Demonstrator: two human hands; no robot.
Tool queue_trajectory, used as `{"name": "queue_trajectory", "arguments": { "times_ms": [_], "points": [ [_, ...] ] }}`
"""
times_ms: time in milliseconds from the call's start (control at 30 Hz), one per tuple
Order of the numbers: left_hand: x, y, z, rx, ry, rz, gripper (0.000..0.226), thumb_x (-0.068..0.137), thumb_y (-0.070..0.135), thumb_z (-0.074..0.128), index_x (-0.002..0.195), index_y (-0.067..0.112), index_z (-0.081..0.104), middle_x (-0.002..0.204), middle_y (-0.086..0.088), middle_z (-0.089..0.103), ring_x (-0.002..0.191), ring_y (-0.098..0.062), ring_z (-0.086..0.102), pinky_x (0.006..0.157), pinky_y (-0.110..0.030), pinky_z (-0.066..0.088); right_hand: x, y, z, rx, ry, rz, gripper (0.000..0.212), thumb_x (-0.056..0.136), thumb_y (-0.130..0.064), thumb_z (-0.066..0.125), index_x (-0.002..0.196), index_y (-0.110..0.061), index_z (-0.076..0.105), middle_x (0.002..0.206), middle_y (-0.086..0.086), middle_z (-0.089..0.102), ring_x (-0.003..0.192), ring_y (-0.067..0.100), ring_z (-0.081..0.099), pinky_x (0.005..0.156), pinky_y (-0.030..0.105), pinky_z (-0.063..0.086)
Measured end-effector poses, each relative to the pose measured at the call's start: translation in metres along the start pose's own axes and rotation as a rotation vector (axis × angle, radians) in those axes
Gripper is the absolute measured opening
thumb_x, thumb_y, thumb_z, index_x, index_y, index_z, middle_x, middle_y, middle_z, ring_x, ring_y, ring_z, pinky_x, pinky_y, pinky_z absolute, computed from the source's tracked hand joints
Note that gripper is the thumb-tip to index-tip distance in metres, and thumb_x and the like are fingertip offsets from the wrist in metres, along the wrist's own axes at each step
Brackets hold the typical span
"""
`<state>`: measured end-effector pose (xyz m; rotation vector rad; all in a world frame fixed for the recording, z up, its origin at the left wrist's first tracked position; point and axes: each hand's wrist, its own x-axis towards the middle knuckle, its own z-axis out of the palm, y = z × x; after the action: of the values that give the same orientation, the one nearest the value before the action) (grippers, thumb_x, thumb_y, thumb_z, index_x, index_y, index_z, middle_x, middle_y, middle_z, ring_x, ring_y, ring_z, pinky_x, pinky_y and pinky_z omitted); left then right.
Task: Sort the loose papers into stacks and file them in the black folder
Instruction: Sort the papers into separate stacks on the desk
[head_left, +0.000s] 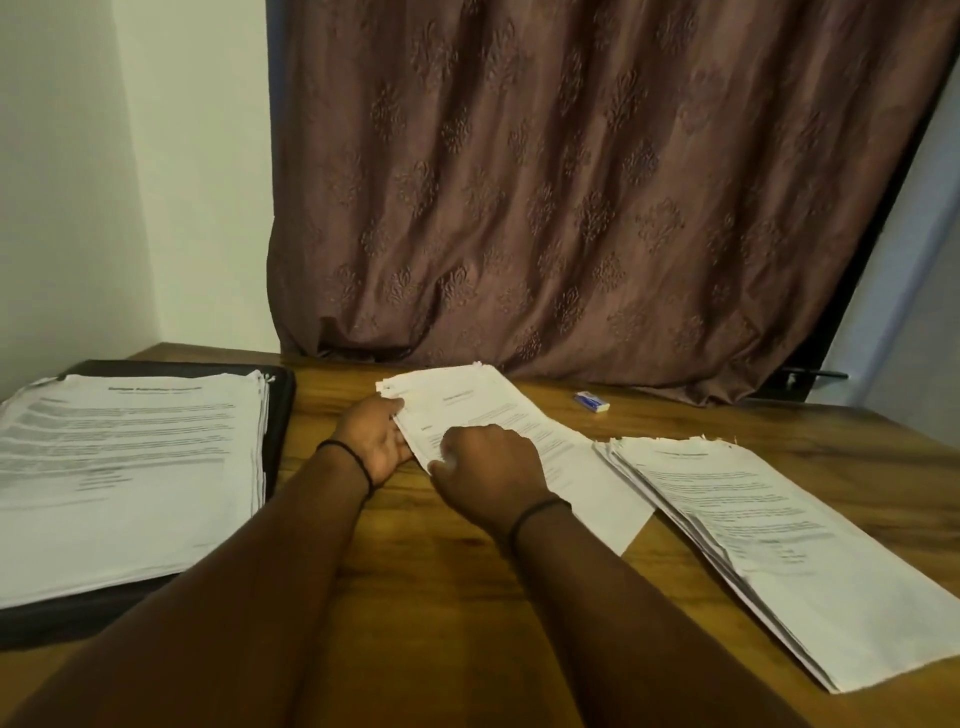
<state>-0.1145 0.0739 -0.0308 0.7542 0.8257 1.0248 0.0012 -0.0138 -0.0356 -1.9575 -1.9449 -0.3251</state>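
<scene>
Head view: middle stack (498, 410) lies on the desk (675, 410) between the black folder (283, 415) and the right stack (753, 519). My left hand (371, 441) grips its left edge, and my right hand (488, 467) has its fingers curled on the near corner, pinching it. I'd square the edges before lifting so no sheets slip; long axis runs diagonally, far-left to near-right, heading at the far end.

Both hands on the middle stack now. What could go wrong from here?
1. The left hand and right hand grip only the left side of the middle stack; lifted that way, its sheets may sag and splay.
2. Its right side meets the fanned right stack; dragging it could mix the two.
3. The right stack lies uneven, so a forearm bump may scatter it.
</scene>
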Motion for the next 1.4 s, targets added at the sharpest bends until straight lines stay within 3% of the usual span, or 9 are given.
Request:
{"name": "queue_trajectory", "arguments": {
  "times_ms": [200,333,467,700,833,1000,1133,1267,1400],
  "points": [
    [0.006,0.001,-0.008,-0.073,-0.059,-0.002,0.032,0.103,0.035,0.041,0.102,0.011,0.062,0.101,-0.009,0.070,0.094,-0.027,0.066,0.085,-0.046,0.050,0.004,-0.008,0.002,-0.059,0.034,-0.093,0.025,0.097,-0.033,0.051,0.102,-0.017,0.069,0.095,0.005,0.070,0.077,0.021,0.063,0.070,0.032,0.052],
    [0.006,0.001,-0.008,-0.062,-0.056,0.002,0.034,0.102,0.038,0.042,0.105,0.012,0.063,0.097,-0.009,0.072,0.092,-0.026,0.068,0.076,-0.043,0.054,0.002,-0.010,0.000,-0.069,0.048,-0.114,0.022,0.097,-0.026,0.053,0.110,-0.016,0.068,0.102,0.006,0.069,0.082,0.021,0.063,0.076,0.035,0.055],
    [0.006,0.001,-0.008,-0.064,-0.064,0.007,0.035,0.102,0.039,0.042,0.106,0.012,0.064,0.098,-0.009,0.072,0.094,-0.026,0.067,0.081,-0.044,0.052,0.005,-0.013,0.000,-0.106,0.041,-0.119,0.023,0.096,-0.024,0.053,0.111,-0.014,0.066,0.107,0.008,0.067,0.088,0.023,0.063,0.077,0.035,0.054],
    [0.002,0.001,-0.005,-0.047,-0.076,-0.016,0.030,0.106,0.021,0.034,0.120,0.006,0.055,0.109,-0.012,0.066,0.090,-0.027,0.064,0.072,-0.044,0.050,0.014,-0.007,0.005,0.047,0.096,0.095,0.028,0.098,-0.032,0.048,0.119,-0.014,0.053,0.111,0.008,0.065,0.094,0.024,0.062,0.072,0.033,0.047],
    [0.006,-0.001,-0.007,-0.015,-0.083,0.001,0.027,0.103,0.010,0.035,0.121,0.006,0.055,0.107,-0.012,0.069,0.091,-0.027,0.067,0.074,-0.043,0.053,0.011,-0.002,0.009,0.205,0.105,0.143,0.037,0.095,-0.052,0.051,0.117,-0.022,0.053,0.111,0.001,0.066,0.096,0.019,0.062,0.077,0.034,0.052],
    [0.007,-0.002,-0.012,0.048,-0.153,0.019,0.033,0.093,-0.004,0.046,0.121,0.003,0.062,0.115,-0.015,0.070,0.101,-0.028,0.067,0.093,-0.043,0.053,0.011,-0.010,0.010,0.266,0.150,0.162,0.056,0.088,-0.066,0.048,0.121,-0.021,0.054,0.113,0.002,0.066,0.100,0.023,0.062,0.076,0.035,0.050],
    [0.004,-0.001,-0.012,0.041,-0.174,0.013,0.024,0.094,0.003,0.049,0.114,0.007,0.063,0.097,-0.011,0.074,0.089,-0.025,0.070,0.076,-0.041,0.060,0.011,-0.009,0.008,0.273,0.162,0.200,0.039,0.095,-0.048,0.050,0.122,-0.020,0.057,0.117,0.003,0.067,0.101,0.022,0.064,0.083,0.038,0.054],
    [0.002,-0.001,-0.010,0.011,-0.171,0.002,0.022,0.097,0.009,0.050,0.116,0.006,0.060,0.102,-0.012,0.072,0.093,-0.027,0.069,0.076,-0.043,0.056,0.013,-0.006,0.004,0.261,0.256,0.297,0.033,0.102,-0.029,0.042,0.130,-0.016,0.053,0.116,0.008,0.068,0.101,0.024,0.064,0.087,0.038,0.053],
    [-0.001,-0.001,-0.008,-0.034,-0.179,-0.001,0.029,0.097,0.010,0.050,0.124,0.005,0.056,0.112,-0.015,0.068,0.100,-0.029,0.066,0.083,-0.045,0.054,0.010,-0.003,-0.002,0.354,0.334,0.339,0.060,0.097,-0.012,0.056,0.149,-0.026,0.027,0.113,0.006,0.068,0.095,0.023,0.066,0.085,0.035,0.054]
  ]
}}
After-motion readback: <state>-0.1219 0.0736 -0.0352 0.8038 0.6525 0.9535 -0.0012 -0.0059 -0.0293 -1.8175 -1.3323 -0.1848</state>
